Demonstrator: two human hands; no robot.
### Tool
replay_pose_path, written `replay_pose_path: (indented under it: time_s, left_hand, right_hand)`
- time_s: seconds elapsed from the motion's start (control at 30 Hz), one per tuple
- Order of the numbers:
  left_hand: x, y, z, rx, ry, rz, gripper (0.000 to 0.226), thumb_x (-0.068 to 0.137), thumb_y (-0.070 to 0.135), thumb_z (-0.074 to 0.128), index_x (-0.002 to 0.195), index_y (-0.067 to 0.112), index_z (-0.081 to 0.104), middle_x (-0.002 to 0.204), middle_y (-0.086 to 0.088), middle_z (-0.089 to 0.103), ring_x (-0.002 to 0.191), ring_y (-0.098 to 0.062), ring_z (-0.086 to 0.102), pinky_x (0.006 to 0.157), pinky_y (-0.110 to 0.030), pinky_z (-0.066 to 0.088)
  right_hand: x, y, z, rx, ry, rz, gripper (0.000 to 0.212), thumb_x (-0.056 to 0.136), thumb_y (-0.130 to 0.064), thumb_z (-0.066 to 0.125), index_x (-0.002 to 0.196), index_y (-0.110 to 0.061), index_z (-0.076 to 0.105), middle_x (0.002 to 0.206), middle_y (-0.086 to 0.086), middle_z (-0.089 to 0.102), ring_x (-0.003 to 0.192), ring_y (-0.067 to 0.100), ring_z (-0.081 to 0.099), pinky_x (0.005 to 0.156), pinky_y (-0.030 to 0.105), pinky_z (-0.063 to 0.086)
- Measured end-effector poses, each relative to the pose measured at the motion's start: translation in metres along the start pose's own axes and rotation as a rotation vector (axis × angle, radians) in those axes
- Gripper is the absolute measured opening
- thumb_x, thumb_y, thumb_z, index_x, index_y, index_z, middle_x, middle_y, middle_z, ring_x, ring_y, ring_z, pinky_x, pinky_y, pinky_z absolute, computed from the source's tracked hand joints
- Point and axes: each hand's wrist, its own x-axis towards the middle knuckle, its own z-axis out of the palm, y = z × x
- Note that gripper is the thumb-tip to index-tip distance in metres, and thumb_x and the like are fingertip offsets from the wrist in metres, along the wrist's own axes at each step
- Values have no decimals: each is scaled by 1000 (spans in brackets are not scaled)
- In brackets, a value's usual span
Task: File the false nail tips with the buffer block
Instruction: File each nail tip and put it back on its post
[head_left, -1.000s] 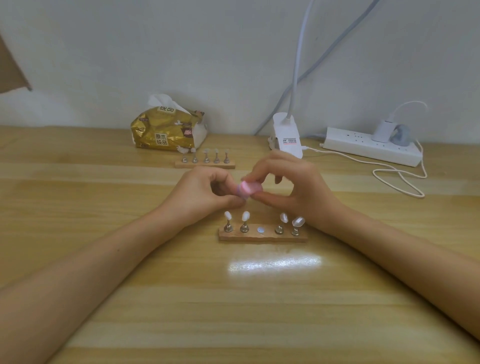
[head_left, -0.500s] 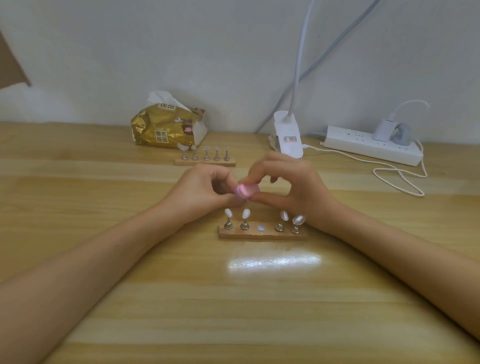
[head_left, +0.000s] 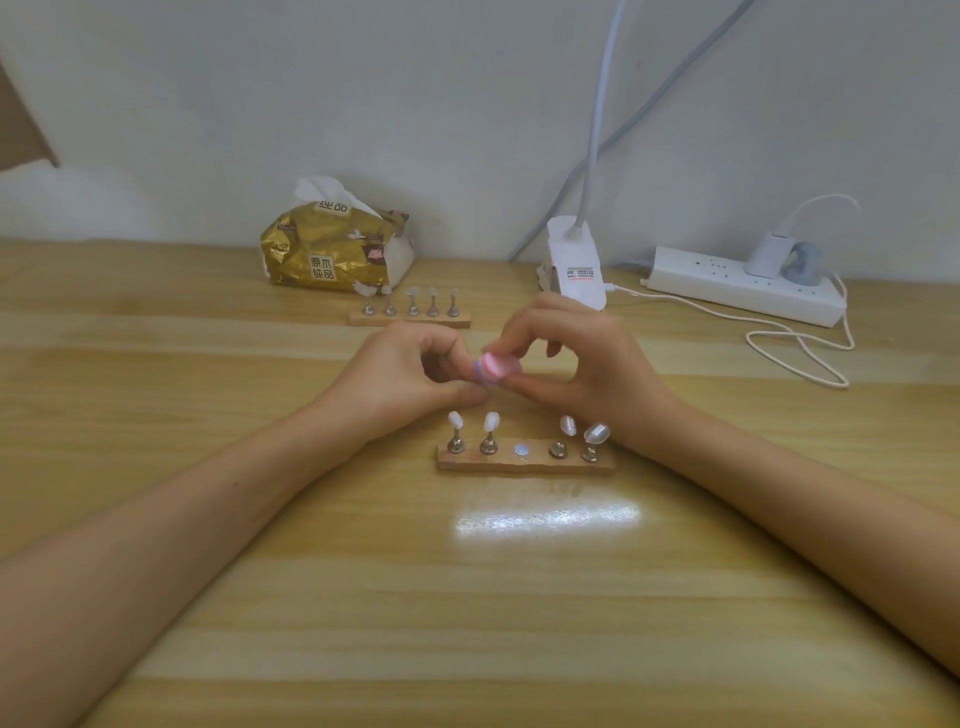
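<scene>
Buffer block (head_left: 500, 367) pinched in the right hand (head_left: 582, 364) grip.

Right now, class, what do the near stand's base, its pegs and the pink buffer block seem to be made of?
Base: likely unfinished wood, tan and matte. Pegs: probably polished metal, silvery with glints. Buffer block, pinched by the right hand: perhaps foam, pale pink and matte, though blur leaves it open.

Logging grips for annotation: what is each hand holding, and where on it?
Right hand pinches the small pink buffer block, fingers on top, thumb beneath. Left hand: fingers curled, anything held is hidden.
</scene>
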Motion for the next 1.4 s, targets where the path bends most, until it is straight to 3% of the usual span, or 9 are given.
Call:
replay_pose_path:
  time_s: [0.1, 0.4, 0.5, 0.63, 0.73, 1.07, 1.17, 1.3, 1.4]
  left_hand:
    - [0, 1, 0, -5, -5, -1, 19, 74, 12, 84, 67, 25, 71, 68, 11, 72, 63, 2, 60, 63, -12, 47]
    - [-1, 1, 0, 9, -8, 7, 17, 75, 13, 84, 68, 24, 71, 68, 9, 72, 62, 1, 59, 61, -13, 46]
    - [0, 2, 0, 17, 3, 4, 18, 74, 12, 84, 68, 24, 72, 69, 12, 72, 63, 4, 61, 63, -12, 48]
    - [0, 2, 0, -2, -11, 14, 20, 74, 13, 84, 66, 25, 70, 67, 9, 71, 62, 1, 59, 61, -13, 46]
    - [0, 1, 0, 15, -3, 10, 21, 74, 12, 84, 67, 26, 71, 68, 12, 72, 63, 3, 61, 63, -12, 47]
    - [0, 0, 0, 7, -16, 20, 18, 73, 14, 85, 67, 25, 71, 67, 9, 72, 63, 0, 61, 62, -16, 48]
    - [0, 1, 0, 17, -5, 13, 18, 73, 13, 84, 68, 25, 72, 69, 10, 72, 63, 2, 61, 63, -14, 49]
    - [0, 1, 0, 21, -8, 16, 19, 74, 14, 84, 66, 27, 71, 69, 6, 73, 63, -1, 60, 63, -17, 47]
    - [0, 1, 0, 31, 1, 9, 21, 74, 12, 84, 66, 26, 71, 68, 12, 72, 62, 3, 61, 63, -12, 48]
  right_hand:
    - [0, 3, -2, -9, 84, 26, 7, 85, -11, 80, 88, -10, 73, 89, 1, 68, 83, 8, 61, 71, 20, 42]
    - [0, 0, 1, -6, 15, -39, 7, 85, -10, 79, 89, -10, 73, 88, 0, 67, 82, 9, 61, 70, 19, 42]
    - [2, 2, -2, 15, 72, 65, 8, 86, -13, 80, 87, -8, 73, 86, 0, 67, 79, 7, 62, 70, 14, 40]
    - [1, -1, 1, 1, 11, -37, 9, 85, -9, 80, 89, -11, 73, 89, 2, 67, 82, 10, 61, 70, 21, 43]
    - [2, 2, -1, 13, 79, 78, 9, 86, -14, 79, 87, -9, 73, 87, 2, 68, 80, 7, 62, 70, 14, 40]
    - [0, -1, 0, 4, 10, -36, 10, 85, -9, 80, 91, -11, 73, 91, -1, 65, 82, 7, 60, 72, 20, 42]
    - [1, 2, -2, -6, 34, 48, 9, 85, -9, 80, 91, -9, 74, 91, -2, 65, 81, 4, 60, 71, 21, 41]
    - [0, 0, -1, -20, 0, -47, 12, 83, -6, 80, 92, -9, 73, 93, 0, 65, 82, 5, 59, 74, 14, 40]
    - [0, 1, -3, -12, 11, 66, 7, 86, -10, 79, 90, -9, 75, 91, -1, 65, 81, 4, 60, 73, 12, 38]
